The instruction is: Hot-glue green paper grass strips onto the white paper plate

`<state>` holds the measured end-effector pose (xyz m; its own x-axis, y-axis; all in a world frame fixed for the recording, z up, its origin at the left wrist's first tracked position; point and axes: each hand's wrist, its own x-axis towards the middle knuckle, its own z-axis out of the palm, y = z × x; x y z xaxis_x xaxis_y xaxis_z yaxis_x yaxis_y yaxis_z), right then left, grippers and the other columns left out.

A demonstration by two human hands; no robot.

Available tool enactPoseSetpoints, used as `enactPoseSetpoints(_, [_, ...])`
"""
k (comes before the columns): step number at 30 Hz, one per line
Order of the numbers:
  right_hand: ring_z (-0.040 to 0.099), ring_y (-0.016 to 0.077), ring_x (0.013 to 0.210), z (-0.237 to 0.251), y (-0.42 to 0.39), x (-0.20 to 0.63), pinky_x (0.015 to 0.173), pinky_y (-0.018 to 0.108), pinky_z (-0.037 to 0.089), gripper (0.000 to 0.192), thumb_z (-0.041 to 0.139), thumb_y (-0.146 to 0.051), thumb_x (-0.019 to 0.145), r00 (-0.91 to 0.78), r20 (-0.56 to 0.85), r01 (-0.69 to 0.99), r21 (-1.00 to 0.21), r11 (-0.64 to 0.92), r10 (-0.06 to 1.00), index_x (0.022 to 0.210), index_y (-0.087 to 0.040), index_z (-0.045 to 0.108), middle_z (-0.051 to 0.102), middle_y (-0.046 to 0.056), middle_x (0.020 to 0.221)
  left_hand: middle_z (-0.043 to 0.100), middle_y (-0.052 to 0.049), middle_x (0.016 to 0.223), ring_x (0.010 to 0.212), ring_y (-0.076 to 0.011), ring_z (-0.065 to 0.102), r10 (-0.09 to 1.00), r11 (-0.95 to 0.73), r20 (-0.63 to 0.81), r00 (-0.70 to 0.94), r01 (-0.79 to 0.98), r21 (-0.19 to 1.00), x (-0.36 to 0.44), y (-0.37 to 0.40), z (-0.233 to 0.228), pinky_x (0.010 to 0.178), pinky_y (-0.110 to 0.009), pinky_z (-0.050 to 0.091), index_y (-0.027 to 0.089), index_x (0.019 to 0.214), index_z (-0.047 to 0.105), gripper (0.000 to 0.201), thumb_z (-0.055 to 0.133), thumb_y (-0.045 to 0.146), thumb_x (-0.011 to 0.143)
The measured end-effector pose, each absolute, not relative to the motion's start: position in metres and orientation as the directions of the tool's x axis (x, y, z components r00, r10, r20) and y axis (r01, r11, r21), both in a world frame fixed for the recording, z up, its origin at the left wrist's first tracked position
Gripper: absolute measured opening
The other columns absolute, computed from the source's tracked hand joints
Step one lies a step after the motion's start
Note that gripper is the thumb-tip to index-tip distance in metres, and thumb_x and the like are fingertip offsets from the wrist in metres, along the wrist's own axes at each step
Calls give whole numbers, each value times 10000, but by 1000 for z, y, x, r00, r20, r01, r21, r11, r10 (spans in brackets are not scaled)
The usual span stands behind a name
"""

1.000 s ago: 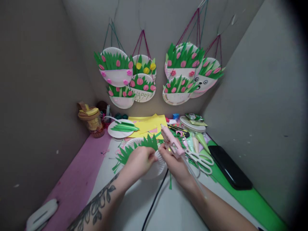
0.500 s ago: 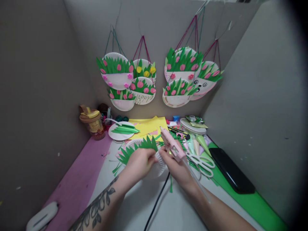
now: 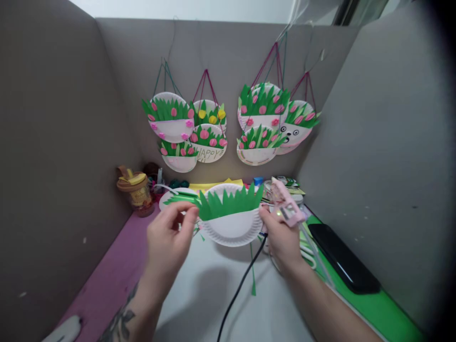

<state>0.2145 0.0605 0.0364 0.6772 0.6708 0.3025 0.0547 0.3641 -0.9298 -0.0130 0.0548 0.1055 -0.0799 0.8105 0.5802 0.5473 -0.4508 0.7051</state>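
A paper plate pocket (image 3: 231, 227) with a strip of green paper grass (image 3: 231, 203) along its top is held up facing me, above the table. My left hand (image 3: 171, 232) is closed at its left edge, thumb and forefinger pinched at the end of the grass. My right hand (image 3: 281, 237) holds a pink hot glue gun (image 3: 288, 204), nozzle up, with a clear glue stick out of its back. The same hand's thumb and fingers pinch the plate's right edge. A black cord (image 3: 239, 285) runs down toward me.
Finished plate baskets (image 3: 174, 128) with paper tulips hang on the back wall. A lidded cup (image 3: 137, 192) stands at left, near a plate of green strips (image 3: 167, 198). A black case (image 3: 344, 259) lies on the green strip at right; white scissors (image 3: 308, 251) are partly hidden.
Both hands have lifted the plate and turned its front toward me. My left hand has moved to its left edge. The glue gun has moved right, and the view has tilted up.
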Motion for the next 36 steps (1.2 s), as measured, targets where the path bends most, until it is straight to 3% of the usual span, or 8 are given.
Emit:
enactPoseSetpoints(4, [666,186,901,48,69,223,819,328,540,491,807,-272,622,743,221,-156,-861,485,631,1074,-170,647,710,35,983,676,-25,743,638,-157,578,939,-302,342,29,544,783,-24,81,98,599,-254,420,174,772,642,218,601,388,788])
enactPoseSetpoints(9, [672,185,926,50,69,223,849,326,545,502,824,-235,585,748,163,-236,-841,487,643,1051,-165,653,718,34,981,700,-55,824,722,-173,603,937,-147,70,342,205,968,-9,99,68,632,-252,439,147,877,686,329,642,442,740])
enactPoseSetpoints(14, [672,192,888,44,74,223,849,359,549,492,818,-261,592,696,168,-264,-844,466,698,1043,-166,647,713,28,949,576,18,577,512,-94,456,968,-69,31,248,145,987,-3,101,54,494,-207,318,138,709,639,318,669,454,692])
enactPoseSetpoints(19, [622,128,706,52,66,232,623,251,536,396,829,-305,604,781,189,-207,-821,532,595,940,-199,649,656,-20,846,601,1,585,533,-112,510,989,-73,53,138,143,987,-11,103,60,498,-209,343,131,705,639,257,661,385,680])
enactPoseSetpoints(22, [606,148,632,56,52,230,545,264,515,340,813,-343,640,542,361,-154,-845,512,759,922,-224,666,653,-9,743,601,-1,574,527,-119,514,989,-93,66,135,207,974,-12,104,61,486,-209,345,131,699,655,254,642,385,694])
enactPoseSetpoints(25, [660,218,731,54,43,220,623,347,551,411,795,-353,651,133,365,-107,-919,379,922,1029,-228,691,719,64,863,602,1,581,524,-119,499,985,-114,73,154,277,954,-10,102,60,479,-209,335,127,740,678,270,615,389,727])
enactPoseSetpoints(30, [662,223,843,46,45,210,728,362,540,498,730,-326,673,-185,228,-55,-974,222,956,1149,-213,636,709,72,1042,541,25,562,537,-105,442,959,-252,176,223,386,888,-7,96,62,509,-209,310,134,698,656,272,576,379,787])
enactPoseSetpoints(36, [661,217,823,59,42,212,732,349,526,543,640,-163,652,-283,108,358,-910,210,953,1187,-202,559,697,25,916,574,18,586,575,-107,473,893,-429,282,351,470,772,-11,94,66,546,-205,335,144,664,653,254,555,309,830])
